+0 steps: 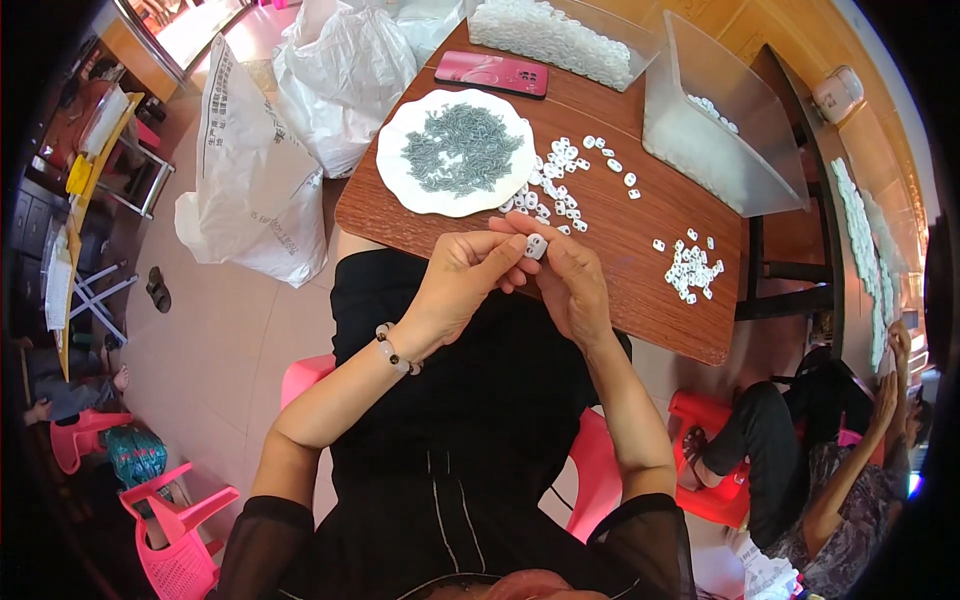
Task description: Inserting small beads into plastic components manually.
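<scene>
Above the near edge of the table, a small white plastic piece with two dark holes [536,246] is pinched between the fingertips of my left hand [465,275]. My right hand [577,290] meets it from the other side, its fingers curled against the same piece; some fingertips are hidden behind it. Just beyond my hands, a white plate with a wavy rim [397,187] carries a heap of small grey screws [465,150]. Loose white two-hole pieces [560,165] lie scattered beside the plate. Farther right is a separate pile of similar pieces [692,268].
A pink phone [490,73] rests behind the plate on the brown table [620,240]. Clear bins [715,150] of white pieces line the far side. White sacks [260,190] stand on the floor at left. Another person [840,480] sits at right by a second table.
</scene>
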Demonstrator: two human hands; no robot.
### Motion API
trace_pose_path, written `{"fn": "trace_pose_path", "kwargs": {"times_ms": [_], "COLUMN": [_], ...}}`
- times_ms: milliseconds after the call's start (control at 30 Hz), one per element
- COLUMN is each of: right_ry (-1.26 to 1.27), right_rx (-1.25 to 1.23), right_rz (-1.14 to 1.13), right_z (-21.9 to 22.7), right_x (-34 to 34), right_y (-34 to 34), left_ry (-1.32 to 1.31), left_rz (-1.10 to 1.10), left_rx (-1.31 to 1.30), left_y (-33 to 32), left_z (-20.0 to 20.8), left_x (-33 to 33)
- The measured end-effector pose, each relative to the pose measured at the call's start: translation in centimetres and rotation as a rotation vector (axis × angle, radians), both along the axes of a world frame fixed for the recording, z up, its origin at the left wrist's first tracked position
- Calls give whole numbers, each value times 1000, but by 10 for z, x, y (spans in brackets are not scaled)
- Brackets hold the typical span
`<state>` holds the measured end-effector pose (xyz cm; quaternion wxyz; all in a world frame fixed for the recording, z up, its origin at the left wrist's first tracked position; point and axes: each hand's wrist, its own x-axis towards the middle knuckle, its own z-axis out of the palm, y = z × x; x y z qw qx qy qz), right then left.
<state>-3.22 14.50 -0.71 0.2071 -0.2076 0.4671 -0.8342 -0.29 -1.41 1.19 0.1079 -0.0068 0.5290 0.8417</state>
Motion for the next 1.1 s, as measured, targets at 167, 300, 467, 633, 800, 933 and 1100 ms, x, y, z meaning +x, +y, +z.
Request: {"fn": "trace_pose_path", "kwargs": {"times_ms": [167,300,467,633,800,933,1100], "right_ry": [88,139,157,134,127,93,52], "right_rx": [28,46,38,8,-20,-61,-88], "right_rz": [7,2,8,14,30,6,46], "right_z": [-7,-9,-12,-10,-9,-7,-5], "right_x": [-5,-7,-9,-9,-9,-6,-5], "right_y": [4,5,8,7,7,3,4], "left_ry": [-3,-20,9,58,98,78,85], "left_rz": [5,57,115,156,190,196,183], "left_rx": [-18,10,-46,-93,-119,-121,-134], "left_y": [1,7,16,21,23,23,21], "left_z": [1,1,4,4,4,4,6], "left_x": [0,2,5,7,7,7,7]}}
